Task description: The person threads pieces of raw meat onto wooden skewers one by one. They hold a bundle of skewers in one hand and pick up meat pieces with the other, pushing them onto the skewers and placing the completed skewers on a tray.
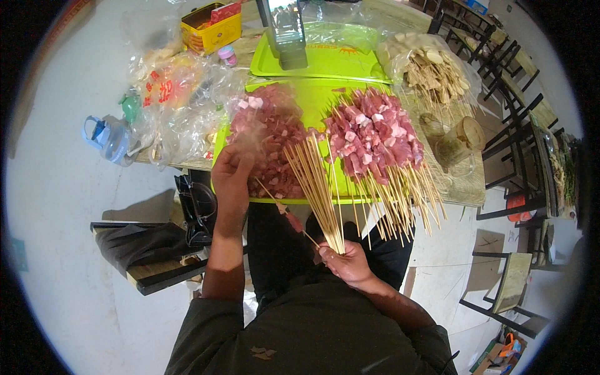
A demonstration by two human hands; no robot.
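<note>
In my right hand (346, 265) is a fanned bundle of bare bamboo skewers (318, 192), tips pointing up over the tray's front edge. The same hand also holds a single skewer with two pieces of meat (294, 222) on it, slanting up to the left. My left hand (234, 164) is raised above the left part of a green plastic tray (311, 98), its fingers bent together; whether a piece lies between them cannot be told. Below it spreads a heap of raw meat chunks (276, 159). Loaded meat skewers (375, 136) lie piled at the tray's right, sticks towards me.
Plastic bags (173, 93) and a blue bottle (110, 140) lie left. Behind stand a yellow tub (213, 33) and a phone-like device (286, 33) on another green tray (337, 58). At right are a glass jug (459, 143) and bagged skewers (436, 75). Stools flank me.
</note>
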